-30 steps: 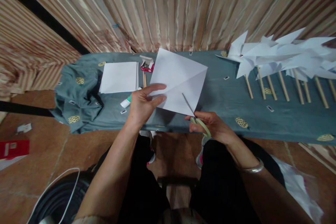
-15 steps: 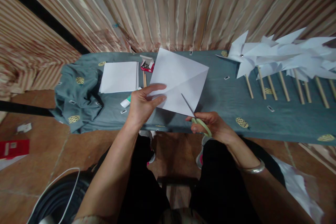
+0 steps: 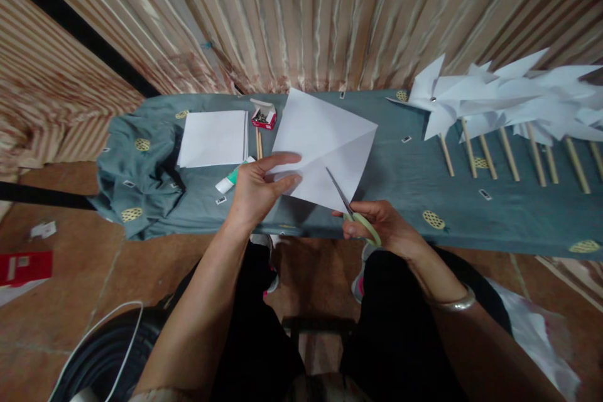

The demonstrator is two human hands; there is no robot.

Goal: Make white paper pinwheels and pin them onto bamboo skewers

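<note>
A creased square sheet of white paper [image 3: 330, 122] is held over the cloth-covered bench, one corner pointing away from me. My left hand [image 3: 264, 185] pinches its left corner between thumb and fingers. In my right hand [image 3: 377, 220] is a pair of scissors [image 3: 360, 223] with pale green handles. One blade lies over the paper, its tip pointing toward the sheet's middle from the near corner. The other blade is hidden beneath the sheet. By my left hand lie a glue tube [image 3: 230, 180] in white and green, and thin wooden sticks [image 3: 259, 143].
A stack of white paper [image 3: 214, 138] lies at left, beside an opened red box of small metal pins [image 3: 264, 115]. Several paper pinwheels on sticks [image 3: 443, 100] cover the right end of the green cloth [image 3: 301, 226]. A curtain [image 3: 320, 19] hangs behind.
The paper has shifted slightly right and toward me at its far corner. Both hands stay almost in place, and the scissors keep nearly the same position.
</note>
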